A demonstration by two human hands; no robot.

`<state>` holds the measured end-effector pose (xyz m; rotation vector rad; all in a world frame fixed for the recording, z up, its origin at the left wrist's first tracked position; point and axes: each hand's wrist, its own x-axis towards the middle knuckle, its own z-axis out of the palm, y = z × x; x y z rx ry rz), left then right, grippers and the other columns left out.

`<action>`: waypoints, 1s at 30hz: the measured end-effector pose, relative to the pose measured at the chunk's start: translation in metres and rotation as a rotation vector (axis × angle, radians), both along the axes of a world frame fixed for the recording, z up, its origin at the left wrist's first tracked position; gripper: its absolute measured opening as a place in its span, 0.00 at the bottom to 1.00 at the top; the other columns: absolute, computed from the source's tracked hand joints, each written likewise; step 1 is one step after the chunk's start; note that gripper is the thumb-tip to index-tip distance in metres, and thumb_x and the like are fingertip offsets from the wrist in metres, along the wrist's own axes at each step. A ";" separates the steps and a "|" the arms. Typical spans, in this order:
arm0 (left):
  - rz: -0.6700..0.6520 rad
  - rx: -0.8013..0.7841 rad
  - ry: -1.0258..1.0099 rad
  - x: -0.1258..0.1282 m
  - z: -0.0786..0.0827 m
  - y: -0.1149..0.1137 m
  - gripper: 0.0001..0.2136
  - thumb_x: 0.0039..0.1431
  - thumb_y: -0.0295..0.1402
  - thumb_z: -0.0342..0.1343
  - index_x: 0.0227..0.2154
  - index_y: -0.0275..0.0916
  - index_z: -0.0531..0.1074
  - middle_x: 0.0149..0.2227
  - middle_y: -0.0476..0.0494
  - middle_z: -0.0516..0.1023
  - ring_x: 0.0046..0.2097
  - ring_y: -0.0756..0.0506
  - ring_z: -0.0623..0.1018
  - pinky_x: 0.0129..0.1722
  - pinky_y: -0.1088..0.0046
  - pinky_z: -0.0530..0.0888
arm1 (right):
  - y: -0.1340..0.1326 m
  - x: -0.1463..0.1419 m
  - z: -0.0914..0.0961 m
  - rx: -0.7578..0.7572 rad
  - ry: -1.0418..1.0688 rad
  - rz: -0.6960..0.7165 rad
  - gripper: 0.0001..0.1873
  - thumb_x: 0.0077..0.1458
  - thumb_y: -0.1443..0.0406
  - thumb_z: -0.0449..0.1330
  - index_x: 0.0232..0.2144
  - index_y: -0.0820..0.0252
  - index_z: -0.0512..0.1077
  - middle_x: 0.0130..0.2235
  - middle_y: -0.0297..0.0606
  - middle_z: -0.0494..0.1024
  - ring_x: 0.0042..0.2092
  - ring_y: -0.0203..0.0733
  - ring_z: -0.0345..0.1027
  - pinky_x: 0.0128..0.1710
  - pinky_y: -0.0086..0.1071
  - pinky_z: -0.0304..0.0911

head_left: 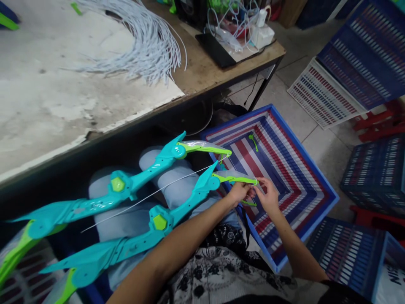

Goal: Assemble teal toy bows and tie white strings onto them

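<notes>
Two turquoise and lime-green toy bows lie side by side across my lap. On the nearer toy bow (160, 223), my left hand (239, 193) is closed around the green limb close to its right tip. My right hand (268, 196) pinches at that same tip, where a bit of white string (255, 181) shows; the fingers partly hide it. The farther toy bow (120, 185) has a long white cord (155, 192) running from its right tip, the other end loose over my legs. Both bows' left ends reach toward the lower left edge.
A blue-rimmed crate (303, 228) with a striped lining stands below my hands, a small green piece (253, 143) inside. On the worktable (63, 97) lie a bundle of white cords (148, 50) and a black flat object (215, 50). More crates (363, 55) stand at right.
</notes>
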<state>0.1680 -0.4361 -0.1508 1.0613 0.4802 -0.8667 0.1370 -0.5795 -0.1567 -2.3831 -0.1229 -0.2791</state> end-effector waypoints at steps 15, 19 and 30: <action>1.363 0.122 -0.126 -0.169 0.164 0.290 0.08 0.37 0.23 0.54 0.16 0.40 0.60 0.14 0.57 0.64 0.23 0.52 0.67 0.42 0.66 0.78 | -0.011 0.017 0.002 -0.235 -0.034 0.122 0.27 0.60 0.53 0.54 0.57 0.60 0.64 0.42 0.43 0.78 0.36 0.43 0.71 0.39 0.39 0.68; 1.289 0.174 -0.116 -0.218 0.159 0.272 0.12 0.34 0.27 0.65 0.13 0.38 0.64 0.16 0.54 0.67 0.24 0.51 0.69 0.33 0.71 0.77 | 0.002 0.031 0.025 -0.357 -0.234 0.294 0.19 0.61 0.55 0.53 0.45 0.62 0.72 0.38 0.45 0.77 0.39 0.48 0.70 0.41 0.42 0.66; 0.910 -0.112 -0.217 -0.226 0.105 0.202 0.16 0.43 0.39 0.71 0.27 0.33 0.73 0.26 0.41 0.81 0.30 0.46 0.80 0.35 0.73 0.75 | 0.288 -0.042 0.061 -0.519 -0.201 1.431 0.24 0.57 0.68 0.57 0.57 0.66 0.64 0.44 0.51 0.75 0.43 0.51 0.68 0.43 0.43 0.66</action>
